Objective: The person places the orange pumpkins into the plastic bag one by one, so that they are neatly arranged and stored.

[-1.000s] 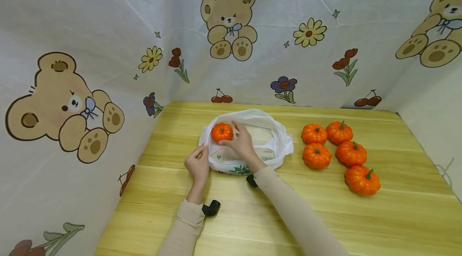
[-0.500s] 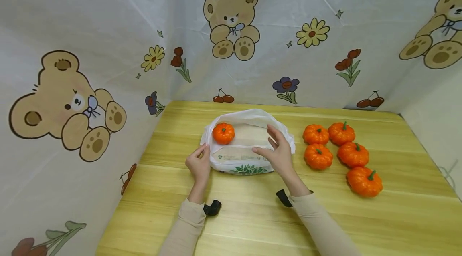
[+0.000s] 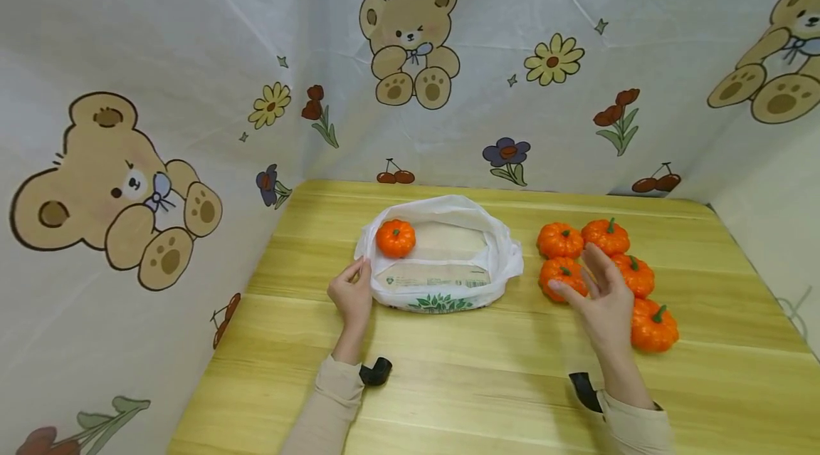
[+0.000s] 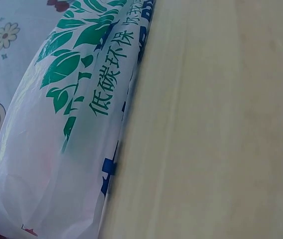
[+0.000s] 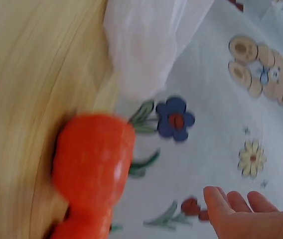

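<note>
A white plastic bag (image 3: pixel 442 302) with green leaf print lies with its mouth spread on the table. One small orange pumpkin (image 3: pixel 395 238) sits inside at its left end. My left hand (image 3: pixel 351 295) pinches the bag's left rim between thumb and fingers. The bag's printed side (image 4: pixel 62 129) fills much of the left wrist view. My right hand (image 3: pixel 605 298) is over the group of pumpkins on the right, thumb and fingers spread with nothing between them. Its thumb overlaps the front-left pumpkin (image 3: pixel 559 277). In the right wrist view, the fingers (image 5: pixel 253 219) stand apart from an orange pumpkin (image 5: pixel 94 159).
Several orange pumpkins stand close together on the right, including one at the back left (image 3: pixel 560 240) and a larger one (image 3: pixel 655 327) nearest the front. The wooden table (image 3: pixel 461 377) ends at a curtain (image 3: pixel 474 113) printed with bears and flowers.
My right hand has left the pumpkin inside the bag and swung right to the pumpkins outside. My left hand keeps its pinch on the bag's rim.
</note>
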`<action>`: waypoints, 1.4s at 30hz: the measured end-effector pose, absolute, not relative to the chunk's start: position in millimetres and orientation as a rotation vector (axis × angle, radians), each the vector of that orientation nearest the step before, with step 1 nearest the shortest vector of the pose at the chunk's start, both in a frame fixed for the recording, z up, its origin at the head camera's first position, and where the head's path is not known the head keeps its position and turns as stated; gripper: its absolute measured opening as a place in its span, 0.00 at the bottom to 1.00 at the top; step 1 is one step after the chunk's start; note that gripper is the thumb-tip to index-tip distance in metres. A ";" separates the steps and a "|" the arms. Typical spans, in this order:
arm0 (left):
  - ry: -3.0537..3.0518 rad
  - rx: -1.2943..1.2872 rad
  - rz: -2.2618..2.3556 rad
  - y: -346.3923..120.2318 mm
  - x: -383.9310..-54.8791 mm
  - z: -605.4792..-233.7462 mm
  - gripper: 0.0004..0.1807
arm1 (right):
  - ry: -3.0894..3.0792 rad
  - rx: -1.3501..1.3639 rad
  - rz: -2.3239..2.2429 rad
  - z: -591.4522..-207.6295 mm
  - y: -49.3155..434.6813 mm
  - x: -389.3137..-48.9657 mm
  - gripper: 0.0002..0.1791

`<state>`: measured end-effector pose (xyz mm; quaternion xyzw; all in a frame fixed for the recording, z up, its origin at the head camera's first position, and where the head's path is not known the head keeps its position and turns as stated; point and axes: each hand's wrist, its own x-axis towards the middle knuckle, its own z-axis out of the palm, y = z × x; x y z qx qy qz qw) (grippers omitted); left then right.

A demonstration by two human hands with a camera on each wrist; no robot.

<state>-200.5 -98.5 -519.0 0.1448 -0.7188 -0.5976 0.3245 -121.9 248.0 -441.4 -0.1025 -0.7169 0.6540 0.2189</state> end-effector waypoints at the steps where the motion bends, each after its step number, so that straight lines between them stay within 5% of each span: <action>1: -1.886 0.381 -1.568 -98.4 -200.3 -519.4 0.07 | -1.949 -0.325 1.836 -440.0 255.1 -117.8 0.45; 14: -1.908 0.380 -1.586 -98.8 -198.5 -518.6 0.07 | -1.527 -0.798 1.918 -442.7 323.7 -83.6 0.44; 42: -1.901 0.398 -1.608 -99.2 -199.5 -519.7 0.07 | -1.735 -1.100 1.906 -486.9 366.3 -76.2 0.51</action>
